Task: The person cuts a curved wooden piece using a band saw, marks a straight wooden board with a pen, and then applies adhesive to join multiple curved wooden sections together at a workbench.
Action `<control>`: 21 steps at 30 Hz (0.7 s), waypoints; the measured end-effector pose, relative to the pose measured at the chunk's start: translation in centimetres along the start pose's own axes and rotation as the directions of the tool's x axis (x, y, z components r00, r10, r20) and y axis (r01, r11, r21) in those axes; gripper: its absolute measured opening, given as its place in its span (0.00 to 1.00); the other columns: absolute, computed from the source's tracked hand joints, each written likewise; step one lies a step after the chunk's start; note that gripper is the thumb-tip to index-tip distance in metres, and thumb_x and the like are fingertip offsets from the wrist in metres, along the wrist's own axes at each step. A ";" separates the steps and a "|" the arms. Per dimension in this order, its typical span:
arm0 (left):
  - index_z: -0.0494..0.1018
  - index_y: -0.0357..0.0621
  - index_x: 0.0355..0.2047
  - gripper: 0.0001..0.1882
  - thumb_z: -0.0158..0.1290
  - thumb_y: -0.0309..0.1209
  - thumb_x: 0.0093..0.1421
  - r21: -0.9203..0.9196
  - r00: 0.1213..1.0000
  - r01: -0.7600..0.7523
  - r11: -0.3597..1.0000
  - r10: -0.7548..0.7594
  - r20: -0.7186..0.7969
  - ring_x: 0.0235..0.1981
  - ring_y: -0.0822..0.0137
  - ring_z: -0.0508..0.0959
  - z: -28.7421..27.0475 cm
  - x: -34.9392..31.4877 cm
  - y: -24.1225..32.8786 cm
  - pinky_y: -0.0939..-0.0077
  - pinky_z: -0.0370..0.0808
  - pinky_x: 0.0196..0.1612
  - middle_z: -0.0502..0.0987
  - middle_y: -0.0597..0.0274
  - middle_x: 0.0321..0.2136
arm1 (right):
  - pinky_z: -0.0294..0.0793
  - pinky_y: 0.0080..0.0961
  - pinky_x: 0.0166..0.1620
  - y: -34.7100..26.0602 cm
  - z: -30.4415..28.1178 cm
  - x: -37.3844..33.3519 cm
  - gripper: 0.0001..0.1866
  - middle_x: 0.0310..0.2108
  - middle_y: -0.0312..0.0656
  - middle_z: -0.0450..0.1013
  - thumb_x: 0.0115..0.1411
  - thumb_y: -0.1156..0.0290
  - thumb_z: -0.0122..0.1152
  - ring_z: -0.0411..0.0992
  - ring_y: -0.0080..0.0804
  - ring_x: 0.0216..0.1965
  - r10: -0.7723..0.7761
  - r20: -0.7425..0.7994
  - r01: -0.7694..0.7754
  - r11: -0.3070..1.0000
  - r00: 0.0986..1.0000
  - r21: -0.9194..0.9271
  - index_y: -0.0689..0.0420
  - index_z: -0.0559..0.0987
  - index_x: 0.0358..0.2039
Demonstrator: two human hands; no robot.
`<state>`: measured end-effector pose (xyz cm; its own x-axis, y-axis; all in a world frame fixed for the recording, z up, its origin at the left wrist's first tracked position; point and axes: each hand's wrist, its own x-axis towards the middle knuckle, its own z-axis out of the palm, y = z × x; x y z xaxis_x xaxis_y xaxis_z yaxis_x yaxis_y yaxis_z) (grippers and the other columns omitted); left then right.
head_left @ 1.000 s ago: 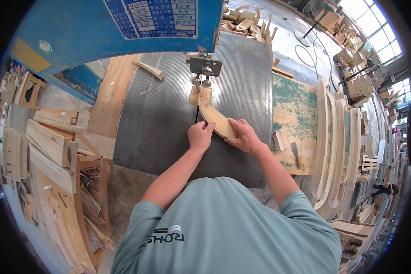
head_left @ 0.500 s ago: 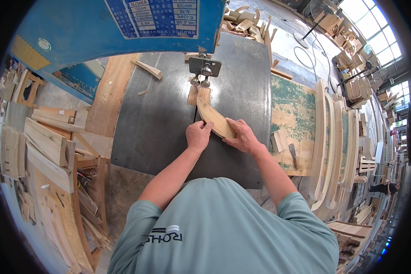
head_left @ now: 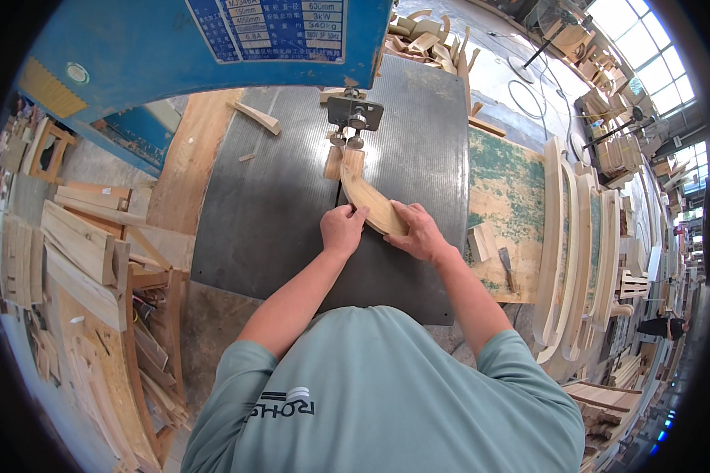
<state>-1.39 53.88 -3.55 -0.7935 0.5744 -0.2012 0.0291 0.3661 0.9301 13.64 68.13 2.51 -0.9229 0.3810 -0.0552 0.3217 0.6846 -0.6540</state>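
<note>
A curved wooden piece (head_left: 373, 206) lies on the dark metal table (head_left: 292, 197) of a blue bandsaw (head_left: 134, 59). Its far end reaches the saw's blade guide (head_left: 354, 118), where small wood blocks (head_left: 333, 163) sit beside it. My left hand (head_left: 342, 230) pinches the near left edge of the piece. With fingers spread over its near right end, my right hand (head_left: 420, 232) grips the same piece. The blade itself is too thin to make out.
An offcut (head_left: 256, 117) and a small chip (head_left: 247, 158) lie on the table's far left. To the right, a worn green board (head_left: 505, 205) bears a wood block (head_left: 482, 242) and a scraper (head_left: 506, 268). Long curved wooden parts (head_left: 552, 244) stand farther right; stacked boards (head_left: 87, 248) fill the left.
Hardly anything differs. Both hands keep their hold on the curved wooden piece, which stays at nearly the same place by the blade guide.
</note>
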 end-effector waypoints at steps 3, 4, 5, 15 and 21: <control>0.80 0.33 0.29 0.18 0.61 0.40 0.62 0.008 0.999 0.026 1.000 -0.026 0.020 0.22 0.64 0.80 -0.1 0.1 0.4 0.67 0.76 0.29 0.80 0.57 0.20 | 0.74 0.38 0.57 0.0 0.0 0.1 0.44 0.47 0.50 0.76 0.48 0.63 0.77 0.70 0.49 0.51 0.001 0.005 -0.001 1.000 1.000 -0.002 0.63 0.69 0.64; 0.82 0.31 0.33 0.17 0.61 0.38 0.63 0.016 0.999 0.036 0.999 -0.036 0.038 0.23 0.68 0.80 -0.2 0.2 0.7 0.71 0.78 0.29 0.81 0.58 0.22 | 0.74 0.38 0.57 0.0 -0.1 0.1 0.44 0.47 0.50 0.76 0.48 0.63 0.77 0.70 0.49 0.51 -0.001 0.007 0.001 1.000 1.000 -0.006 0.63 0.69 0.64; 0.83 0.29 0.38 0.17 0.62 0.36 0.64 0.024 0.997 0.045 0.999 -0.046 0.056 0.24 0.73 0.81 -0.3 0.2 0.9 0.75 0.81 0.29 0.82 0.59 0.25 | 0.73 0.38 0.57 0.2 0.1 0.1 0.44 0.48 0.50 0.76 0.48 0.62 0.76 0.70 0.48 0.51 -0.012 -0.001 0.012 1.000 1.000 -0.010 0.63 0.69 0.64; 0.82 0.29 0.39 0.16 0.63 0.35 0.63 -0.043 0.996 0.078 0.996 -0.075 0.052 0.27 0.73 0.82 -0.6 0.7 0.9 0.77 0.82 0.30 0.83 0.59 0.27 | 0.73 0.38 0.58 -0.1 0.7 0.3 0.44 0.52 0.49 0.76 0.49 0.62 0.75 0.70 0.48 0.52 0.023 -0.025 -0.023 1.000 0.999 -0.010 0.62 0.68 0.65; 0.82 0.28 0.41 0.17 0.63 0.34 0.63 -0.137 0.990 0.138 0.981 -0.131 0.059 0.28 0.72 0.82 -1.0 0.8 1.3 0.76 0.84 0.33 0.83 0.59 0.29 | 0.72 0.38 0.59 -0.4 1.6 0.5 0.44 0.54 0.49 0.76 0.48 0.62 0.75 0.70 0.48 0.53 0.042 -0.055 -0.042 0.999 0.998 0.000 0.63 0.68 0.65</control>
<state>-2.56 54.11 -2.21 -0.7531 0.5640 -0.3387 -0.1641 0.3376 0.9269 12.72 67.02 1.55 -0.8954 0.4433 -0.0411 0.3606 0.6680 -0.6509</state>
